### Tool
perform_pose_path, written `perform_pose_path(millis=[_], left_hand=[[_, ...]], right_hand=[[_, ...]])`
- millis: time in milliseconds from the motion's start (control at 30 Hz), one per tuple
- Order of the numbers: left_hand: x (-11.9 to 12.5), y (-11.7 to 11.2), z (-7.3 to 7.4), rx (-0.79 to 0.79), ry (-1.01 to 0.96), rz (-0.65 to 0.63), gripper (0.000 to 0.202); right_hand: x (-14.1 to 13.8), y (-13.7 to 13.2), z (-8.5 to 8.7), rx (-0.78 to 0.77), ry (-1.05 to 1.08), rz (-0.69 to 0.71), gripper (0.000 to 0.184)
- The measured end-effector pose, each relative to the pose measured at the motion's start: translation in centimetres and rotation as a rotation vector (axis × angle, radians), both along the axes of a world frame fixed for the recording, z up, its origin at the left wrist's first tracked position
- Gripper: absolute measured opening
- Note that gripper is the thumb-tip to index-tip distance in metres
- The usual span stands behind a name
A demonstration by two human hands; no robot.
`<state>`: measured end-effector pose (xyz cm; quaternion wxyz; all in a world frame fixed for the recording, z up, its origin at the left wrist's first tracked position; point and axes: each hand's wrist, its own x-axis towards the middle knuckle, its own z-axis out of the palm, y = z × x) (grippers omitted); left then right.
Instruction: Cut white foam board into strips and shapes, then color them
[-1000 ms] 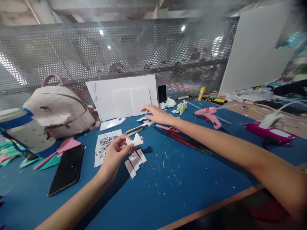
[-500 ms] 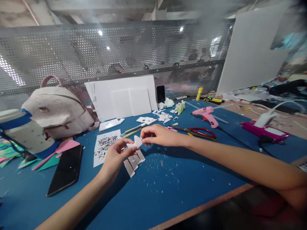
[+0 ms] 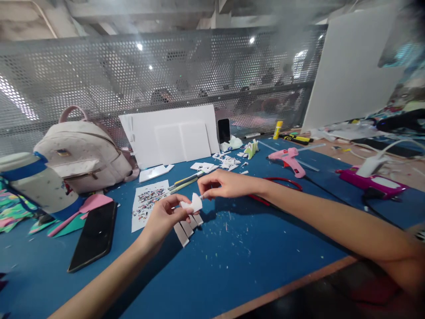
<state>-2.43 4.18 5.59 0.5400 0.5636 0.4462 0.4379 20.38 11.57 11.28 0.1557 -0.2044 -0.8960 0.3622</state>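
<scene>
1. The white piece (image 3: 197, 202) sits in the left hand (image 3: 162, 218), held off the tabletop (image 3: 265, 248) at two o'clock from its palm; its long axis is unclear.
2. The right hand (image 3: 224, 184) makes a narrow pinch just beside it, the piece at eight o'clock; I cannot tell whether that grip holds a bit.
3. Pale strips (image 3: 181, 235) lie below, toward seven.
4. Farther out: glue gun (image 3: 289, 160) at two, backpack (image 3: 79, 148) at ten, mesh screen (image 3: 199, 66) at twelve.
</scene>
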Motion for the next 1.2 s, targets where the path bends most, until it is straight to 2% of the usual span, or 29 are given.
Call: perform_pose_path(millis=[100,200,267,367,467,567,633,700,833,900,1033,1200], left_hand=[[0.0,0.0,-0.1,0.001,0.025,0.012,0.028],[0.0,0.2,-0.3,-0.004,0.029,0.026,0.030],[0.0,0.3,-0.5,-0.005,0.028,0.037,0.031],[0.1,0.3,-0.5,-0.004,0.029,0.051,0.031],[0.2,0.3,-0.5,-0.003,0.030,0.058,0.031],[0.2,0.3,-0.6,-0.002,0.025,0.066,0.030],[0.2,0.4,-0.7,-0.002,0.022,0.070,0.030],[0.2,0.5,-0.9,0.000,0.024,0.069,0.030],[0.3,0.5,-1.0,0.005,0.034,0.047,0.031],[0.3,0.4,-1.0,0.008,0.037,0.036,0.031],[0.3,0.2,-0.9,0.004,0.030,0.029,0.030],[0.4,0.2,-0.9,0.003,0.025,0.036,0.028]], right_hand=[[1.3,0.8,1.3,0.111,-0.014,-0.100,0.012],[3.4,3.4,1.8,0.234,-0.025,-0.302,0.008],[5.0,5.8,1.1,0.302,-0.043,-0.454,0.009],[7.4,9.0,-0.9,0.347,-0.068,-0.630,0.026],[9.0,10.9,-2.7,0.364,-0.052,-0.721,0.030],[9.4,11.1,-3.2,0.362,0.021,-0.754,0.029],[8.6,10.4,-2.9,0.339,0.079,-0.732,0.029],[7.0,8.9,-2.7,0.294,0.120,-0.653,0.029],[2.5,3.8,-3.2,0.162,0.102,-0.327,0.030],[0.7,1.3,-3.6,0.120,0.093,-0.212,0.032],[-0.9,-1.4,-4.1,0.053,0.153,-0.152,0.044],[-0.8,-1.4,-4.2,-0.073,0.193,-0.088,0.040]])
